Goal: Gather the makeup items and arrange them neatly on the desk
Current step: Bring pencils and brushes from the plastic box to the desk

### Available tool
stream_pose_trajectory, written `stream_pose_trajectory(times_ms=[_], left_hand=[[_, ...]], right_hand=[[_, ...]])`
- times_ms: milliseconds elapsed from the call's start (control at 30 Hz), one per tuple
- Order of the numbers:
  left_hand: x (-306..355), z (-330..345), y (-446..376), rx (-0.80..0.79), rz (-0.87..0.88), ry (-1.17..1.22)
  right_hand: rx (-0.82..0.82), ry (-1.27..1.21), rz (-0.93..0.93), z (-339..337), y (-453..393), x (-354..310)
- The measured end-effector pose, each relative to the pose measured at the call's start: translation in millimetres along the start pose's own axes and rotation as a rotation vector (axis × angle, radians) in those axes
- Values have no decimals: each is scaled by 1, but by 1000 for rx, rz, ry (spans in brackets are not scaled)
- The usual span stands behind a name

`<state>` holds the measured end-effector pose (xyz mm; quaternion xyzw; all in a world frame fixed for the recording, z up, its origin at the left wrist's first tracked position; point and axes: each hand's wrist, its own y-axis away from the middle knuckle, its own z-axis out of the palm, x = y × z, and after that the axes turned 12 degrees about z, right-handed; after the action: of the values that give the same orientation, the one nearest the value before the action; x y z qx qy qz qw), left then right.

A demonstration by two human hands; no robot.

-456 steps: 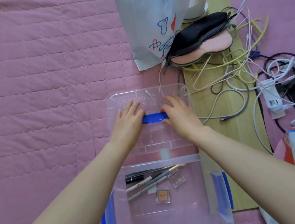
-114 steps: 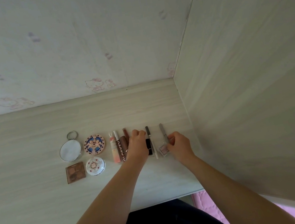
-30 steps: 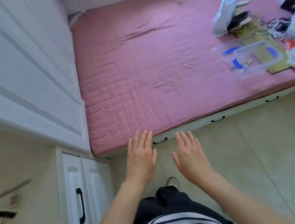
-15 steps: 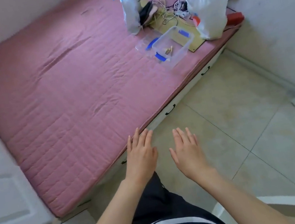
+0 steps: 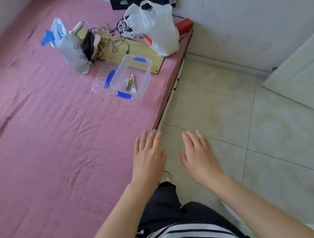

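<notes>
A clear plastic box (image 5: 144,75) with blue clips sits on the pink bed near its far right corner. Inside it lie a few thin makeup sticks (image 5: 130,82). Its clear lid (image 5: 100,80) with a blue handle lies just left of the box. My left hand (image 5: 150,157) and my right hand (image 5: 199,155) are held out in front of me, fingers straight and empty, far short of the box. The left hand hovers over the bed's near edge, the right one over the floor. The desk is out of view.
The pink quilted bed (image 5: 41,147) fills the left. At its far end are a wooden board (image 5: 143,56), tangled cables (image 5: 114,38), a grey-white bag (image 5: 73,49) and a white plastic bag (image 5: 156,28). Tiled floor (image 5: 245,136) on the right, white door (image 5: 311,77) at the edge.
My view has swung further right along the bed and the box now looks nearer. Both hands stay open and empty in front of me.
</notes>
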<state>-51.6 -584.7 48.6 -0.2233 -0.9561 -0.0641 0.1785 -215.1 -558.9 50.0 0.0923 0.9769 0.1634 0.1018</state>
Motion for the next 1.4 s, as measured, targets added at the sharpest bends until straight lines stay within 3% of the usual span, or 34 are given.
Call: stream_pose_trajectory(times_ms=[267, 533, 1000, 1400], left_hand=[[-13, -15, -100, -27, 107, 0], [-10, -3, -178, -88, 98, -30], [30, 16, -322, -5, -277, -28], [3, 18, -363, 65, -573, 29]], right_hand=[[34, -80, 132, -36, -73, 7], [18, -92, 159, -61, -146, 40], [-92, 91, -155, -128, -318, 119], [-149, 191, -390, -150, -431, 94]])
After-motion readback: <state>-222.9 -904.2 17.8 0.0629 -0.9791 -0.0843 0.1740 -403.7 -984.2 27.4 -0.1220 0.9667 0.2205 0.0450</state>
